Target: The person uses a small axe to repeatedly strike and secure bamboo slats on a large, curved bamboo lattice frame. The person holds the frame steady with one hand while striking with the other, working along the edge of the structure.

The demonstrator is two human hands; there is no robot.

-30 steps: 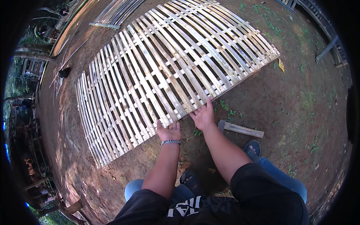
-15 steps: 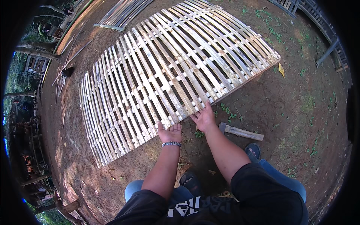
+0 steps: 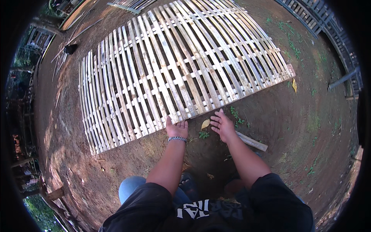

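A large panel of pale bamboo slats [image 3: 181, 83], nailed or laid across crosswise strips, spreads out before me. My left hand [image 3: 177, 129] is palm up at its near edge, the thumb against the slats and the fingers tucked at the rim. My right hand [image 3: 224, 127] is apart from the panel, a little below the edge, with fingers spread and nothing in them. Beside my right wrist a wooden-handled tool [image 3: 252, 142] lies on the soil; its head is hidden by the wrist.
A yellow leaf [image 3: 205, 123] lies between my hands, another [image 3: 295, 86] by the panel's right corner. Dark slatted fencing [image 3: 328, 34] curves along the right. More slats [image 3: 135, 4] lie beyond the panel. Thin sticks [image 3: 62, 56] and a black object [image 3: 70, 49] are at the left.
My right hand has let go of the panel's edge and drawn right, its fingers spreading. The left stays at the rim. The leaf between my hands has come into sight.
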